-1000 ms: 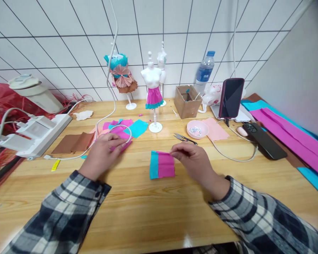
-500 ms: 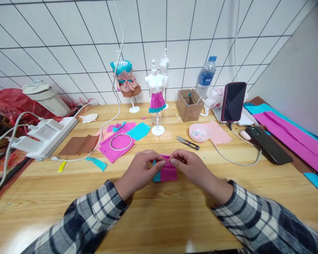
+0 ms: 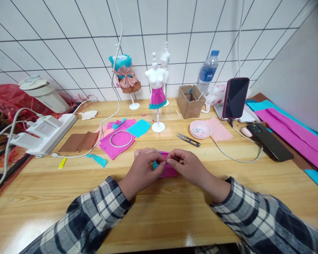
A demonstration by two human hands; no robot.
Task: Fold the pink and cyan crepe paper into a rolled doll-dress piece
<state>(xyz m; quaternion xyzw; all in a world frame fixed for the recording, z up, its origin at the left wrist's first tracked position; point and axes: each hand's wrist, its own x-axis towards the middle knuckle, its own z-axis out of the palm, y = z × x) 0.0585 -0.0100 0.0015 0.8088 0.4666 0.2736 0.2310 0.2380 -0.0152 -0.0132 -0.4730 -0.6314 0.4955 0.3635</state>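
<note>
Between my hands is a small piece of magenta and turquoise crepe paper (image 3: 170, 171), low over the table. My left hand (image 3: 145, 167) pinches it between thumb and forefinger and covers most of the turquoise end. From the other side my right hand (image 3: 188, 165) pinches the paper's upper middle, fingertips almost touching those of the left. Whatever fine detail lies between the fingertips is hidden. Beyond the hands stands a small white dress form (image 3: 155, 78) wearing a magenta skirt (image 3: 158, 96) with a turquoise hem.
Thread snips (image 3: 188, 140) lie near a pink bowl (image 3: 200, 129) of small shiny bits. Magenta sheets (image 3: 113, 146) carry a ring (image 3: 121, 139) at left. Behind are a cardboard box (image 3: 190, 106), a water bottle (image 3: 208, 72) and an upright phone (image 3: 236, 97). A power strip (image 3: 46, 135) sits left.
The view has shifted slightly. My right hand's fingertips have moved a little left, closer to the left hand's, both still pinching the paper.
</note>
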